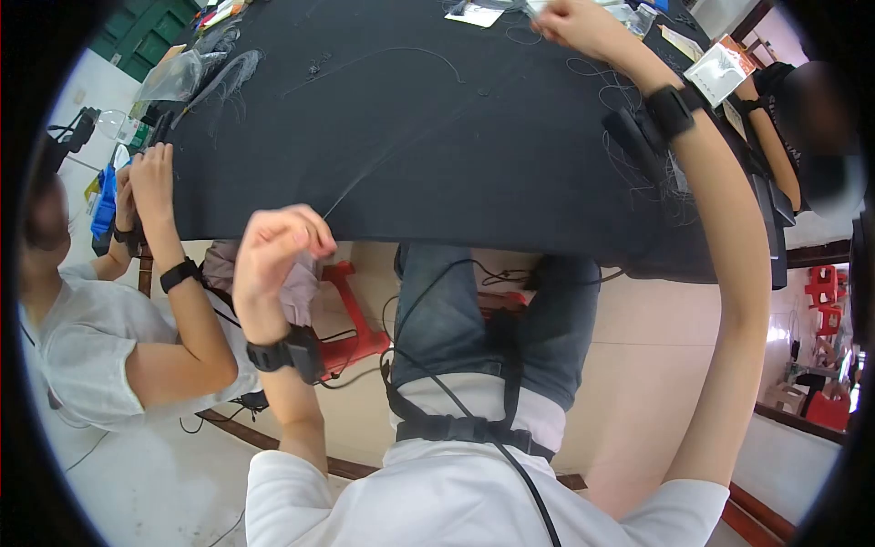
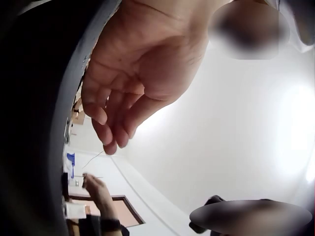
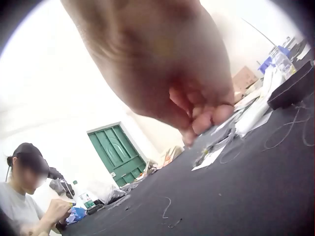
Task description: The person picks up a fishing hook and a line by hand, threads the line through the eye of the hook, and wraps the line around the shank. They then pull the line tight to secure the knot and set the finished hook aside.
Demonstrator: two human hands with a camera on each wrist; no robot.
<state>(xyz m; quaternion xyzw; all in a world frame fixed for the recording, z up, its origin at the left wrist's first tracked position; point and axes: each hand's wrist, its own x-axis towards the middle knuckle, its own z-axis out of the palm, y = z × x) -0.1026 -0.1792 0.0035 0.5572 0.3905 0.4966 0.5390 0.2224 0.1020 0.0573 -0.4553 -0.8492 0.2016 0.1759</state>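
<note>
My left hand [image 1: 273, 251] is just off the near edge of the black table, its thumb and fingertips pinching a thin, pale thread [image 1: 339, 201]. In the left wrist view a short length of that thread [image 2: 92, 159] leaves the fingertips. The thread slants across the tabletop, away toward my right hand [image 1: 576, 27], and fades from sight partway. Stretched out over the far right side of the table, the right hand has its fingers curled and fingertips together. In the right wrist view the palm hides most of what lies between those fingers [image 3: 202, 120].
Loose strands [image 1: 232, 80] and a clear plastic bag [image 1: 173, 77] lie at the table's left. A curved strand [image 1: 392, 50] rests mid-table. Tangled threads, a black object [image 1: 633, 141] and a white box [image 1: 718, 71] are at right. People sit on both sides.
</note>
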